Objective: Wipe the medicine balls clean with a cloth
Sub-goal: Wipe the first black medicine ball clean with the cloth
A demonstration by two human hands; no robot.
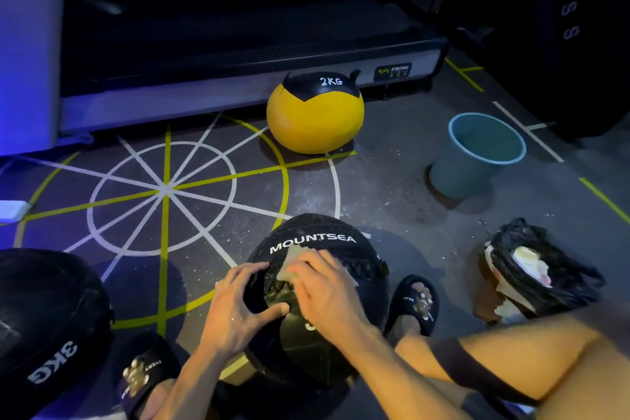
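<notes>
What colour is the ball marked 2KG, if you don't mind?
The ball is yellow with a black top, seen in the head view.

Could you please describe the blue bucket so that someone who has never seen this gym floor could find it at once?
Start at the treadmill along the back wall and find its right end. On the floor in front of that end, right of the yellow ball, stands the bucket. It is the only open-topped, pale blue thing here; the balls are round and closed, and the black bag nearer the person is crumpled.
</notes>
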